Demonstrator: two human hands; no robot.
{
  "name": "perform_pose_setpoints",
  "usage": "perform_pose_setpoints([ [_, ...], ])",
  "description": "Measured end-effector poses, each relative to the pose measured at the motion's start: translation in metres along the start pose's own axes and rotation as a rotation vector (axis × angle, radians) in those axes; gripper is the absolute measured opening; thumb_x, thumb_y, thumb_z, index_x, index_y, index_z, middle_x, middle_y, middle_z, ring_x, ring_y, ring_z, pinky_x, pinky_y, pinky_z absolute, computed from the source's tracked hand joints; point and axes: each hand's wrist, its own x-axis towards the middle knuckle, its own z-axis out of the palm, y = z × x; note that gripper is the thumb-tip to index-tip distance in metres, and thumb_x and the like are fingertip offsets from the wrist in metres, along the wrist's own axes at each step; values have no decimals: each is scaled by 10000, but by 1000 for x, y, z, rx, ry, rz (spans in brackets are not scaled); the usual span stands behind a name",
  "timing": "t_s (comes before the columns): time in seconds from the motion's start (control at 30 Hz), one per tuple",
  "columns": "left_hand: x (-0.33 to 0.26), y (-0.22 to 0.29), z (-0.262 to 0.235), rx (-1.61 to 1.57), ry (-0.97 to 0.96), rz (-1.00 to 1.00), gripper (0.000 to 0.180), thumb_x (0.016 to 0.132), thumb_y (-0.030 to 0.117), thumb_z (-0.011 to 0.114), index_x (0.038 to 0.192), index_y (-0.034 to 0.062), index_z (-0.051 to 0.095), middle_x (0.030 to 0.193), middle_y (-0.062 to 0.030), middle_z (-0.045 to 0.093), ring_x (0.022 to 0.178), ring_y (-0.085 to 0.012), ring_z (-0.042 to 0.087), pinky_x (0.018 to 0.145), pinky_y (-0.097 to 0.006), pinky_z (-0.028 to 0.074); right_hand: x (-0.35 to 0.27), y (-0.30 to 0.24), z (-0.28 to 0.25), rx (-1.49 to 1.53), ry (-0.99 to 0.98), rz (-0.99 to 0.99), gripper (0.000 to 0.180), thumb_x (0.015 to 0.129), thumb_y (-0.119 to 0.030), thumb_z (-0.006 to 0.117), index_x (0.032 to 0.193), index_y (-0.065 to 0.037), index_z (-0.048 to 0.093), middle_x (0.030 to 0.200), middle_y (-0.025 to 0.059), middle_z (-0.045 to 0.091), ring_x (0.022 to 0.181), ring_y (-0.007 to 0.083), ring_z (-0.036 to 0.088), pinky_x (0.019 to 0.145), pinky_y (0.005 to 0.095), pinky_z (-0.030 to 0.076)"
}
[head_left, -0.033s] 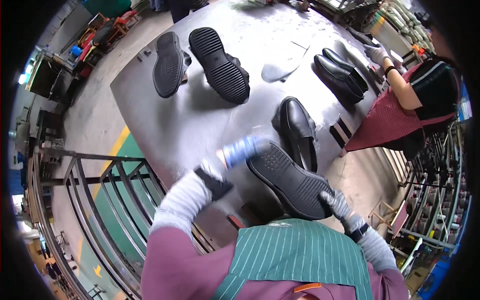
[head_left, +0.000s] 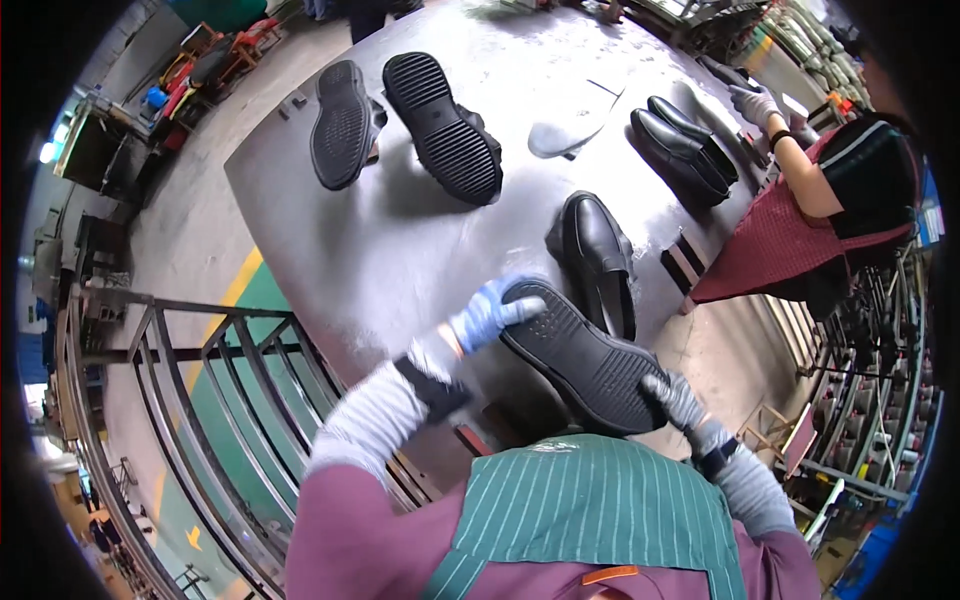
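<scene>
My left hand [head_left: 492,314], in a blue glove, grips one end of a black shoe [head_left: 585,355]. Its thumb lies across the ridged sole, which faces up. At the other end, my right hand [head_left: 677,402] in a grey glove is closed on the edge beside the heel. The shoe's upper is mostly hidden beneath the sole. Just beyond it a black loafer [head_left: 596,250] rests on the metal table [head_left: 400,270] with its upper showing. Farther left, two black shoes [head_left: 442,125] [head_left: 340,125] lie with soles up.
A pair of black loafers [head_left: 680,150] stands at the right of the table, near a co-worker [head_left: 790,230] in a red apron whose gloved hand reaches over the table. A grey flat piece [head_left: 560,138] lies mid-table. Metal rack bars [head_left: 240,370] run along my left.
My left hand, blurred by motion before, now shows sharply, its thumb across the sole. The shoe and my right hand have barely moved.
</scene>
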Motion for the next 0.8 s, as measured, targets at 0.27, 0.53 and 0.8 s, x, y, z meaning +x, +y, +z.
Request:
perform_pose_setpoints([
  [0.27,-144,14,50,-233,1219,-55,276,890,185,617,1126,42,610,1035,-14,604,958,-105,538,868,-266,450,79,-71,49,-354,-461,-137,466,857,-356,663,1141,10,620,971,73,669,888,128,609,828,277,479],
  [0.53,-198,22,-16,1,1124,-276,389,865,339,632,1099,28,636,1012,-58,646,929,-135,571,861,-270,433,26,-2,158,99,-1107,96,583,812,-267,731,1281,-8,500,1181,114,604,1061,187,566,941,322,456],
  [0.8,-199,36,55,221,937,-403,395,844,362,675,1061,35,636,926,-46,636,870,-115,562,824,-258,447,-3,12,126,-221,-1352,144,602,837,-232,705,1330,-21,431,1187,101,589,1031,175,569,882,331,495],
])
